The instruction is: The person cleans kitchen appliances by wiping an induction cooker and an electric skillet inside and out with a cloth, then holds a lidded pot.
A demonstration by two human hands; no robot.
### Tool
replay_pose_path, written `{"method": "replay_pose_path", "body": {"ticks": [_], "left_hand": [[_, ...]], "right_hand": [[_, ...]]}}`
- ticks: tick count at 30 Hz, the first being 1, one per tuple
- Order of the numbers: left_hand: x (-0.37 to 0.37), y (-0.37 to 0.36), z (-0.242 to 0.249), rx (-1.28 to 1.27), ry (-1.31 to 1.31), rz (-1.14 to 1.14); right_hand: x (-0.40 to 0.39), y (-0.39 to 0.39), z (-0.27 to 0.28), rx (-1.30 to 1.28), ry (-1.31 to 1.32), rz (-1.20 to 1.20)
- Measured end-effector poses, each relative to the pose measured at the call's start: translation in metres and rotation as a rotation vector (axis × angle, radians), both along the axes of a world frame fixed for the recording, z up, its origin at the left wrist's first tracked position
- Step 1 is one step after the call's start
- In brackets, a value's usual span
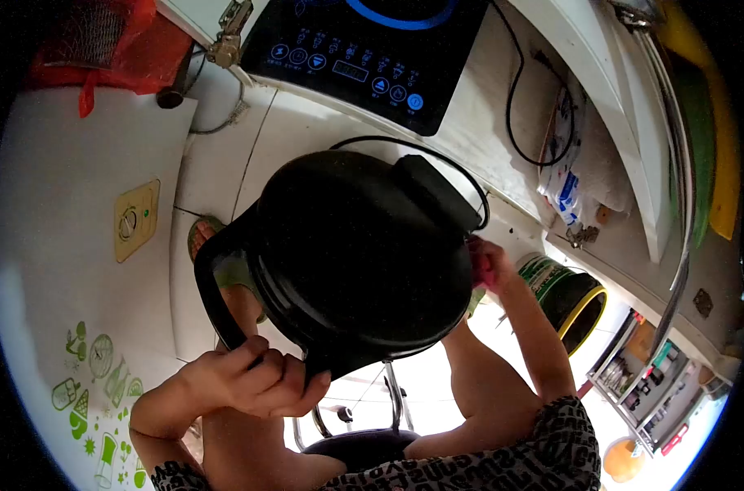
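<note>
A black round lidded appliance with a loop handle and a power cord, which looks like an electric griddle, is held tilted above my lap. My left hand is closed around the lower end of its handle, at the near left side. At the right side of the griddle, my right hand is closed on a pink cloth, pressed against or close to the rim. The griddle hides part of those fingers. A black cord loops behind the hinge block.
An induction cooktop with lit controls lies ahead. On the left stands a white cabinet with a dial; a red bag rests on top. To the right are a green bucket and a rack. A stool is below.
</note>
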State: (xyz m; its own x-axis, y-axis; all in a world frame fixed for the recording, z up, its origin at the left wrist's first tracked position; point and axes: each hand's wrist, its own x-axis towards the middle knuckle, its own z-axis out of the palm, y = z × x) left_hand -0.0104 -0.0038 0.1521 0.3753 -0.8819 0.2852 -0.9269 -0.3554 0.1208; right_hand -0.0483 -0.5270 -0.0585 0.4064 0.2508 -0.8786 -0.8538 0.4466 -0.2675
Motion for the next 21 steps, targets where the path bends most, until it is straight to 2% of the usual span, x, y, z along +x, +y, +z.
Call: {"method": "replay_pose_path", "body": {"ticks": [2,3,5,7,8,9,10,11,12,13,14,15,16,17,19,20,21], "left_hand": [[0.003,0.003,-0.003,0.000,-0.032,-0.057],[0.003,0.004,-0.006,-0.002,-0.063,-0.112],[-0.001,0.007,-0.014,0.003,-0.074,-0.127],[-0.002,0.006,-0.023,0.034,-0.278,-0.247],[-0.009,0.004,-0.032,0.028,-0.277,-0.254],[-0.017,0.002,-0.043,0.038,-0.467,-0.346],[-0.021,0.000,-0.048,0.051,-0.659,-0.433],[-0.018,-0.002,-0.048,0.049,-0.663,-0.438],[-0.013,-0.002,-0.048,0.095,-0.749,-0.482],[-0.009,-0.002,-0.047,0.149,-0.884,-0.625],[-0.005,-0.002,-0.046,0.188,-1.029,-0.778],[-0.001,-0.002,-0.045,0.207,-1.168,-0.930],[-0.003,0.006,-0.049,0.178,-0.747,-0.677],[-0.006,0.015,-0.054,0.145,-0.334,-0.419],[-0.010,0.027,-0.083,0.081,-0.219,-0.377],[-0.008,0.030,-0.097,0.028,-0.236,-0.366],[-0.009,0.034,-0.110,0.000,-0.240,-0.362]], "right_hand": [[0.010,0.001,0.048,-0.224,-0.199,-0.042],[0.030,0.027,0.100,-0.294,-0.308,-0.089],[0.055,0.079,0.172,-0.250,-0.617,-0.100],[0.077,0.151,0.209,-0.141,-1.049,0.133],[0.079,0.184,0.213,-0.090,-1.268,0.316],[0.068,0.201,0.214,-0.200,-1.451,0.551],[0.050,0.210,0.206,-0.416,-1.588,0.810],[0.033,0.215,0.191,-0.579,-1.689,0.972],[0.021,0.210,0.162,-0.661,-1.717,1.020],[0.014,0.202,0.133,-0.663,-1.714,1.015],[0.015,0.191,0.105,-0.921,-1.562,1.133],[0.031,0.181,0.092,-1.067,-1.426,1.090],[0.053,0.179,0.089,-1.195,-1.279,1.043],[0.055,0.185,0.098,-1.188,-1.208,0.926],[0.075,0.212,0.135,-1.158,-1.084,0.670],[0.076,0.227,0.150,-1.077,-1.388,0.729],[0.066,0.234,0.148,-0.986,-1.551,0.831]]}}
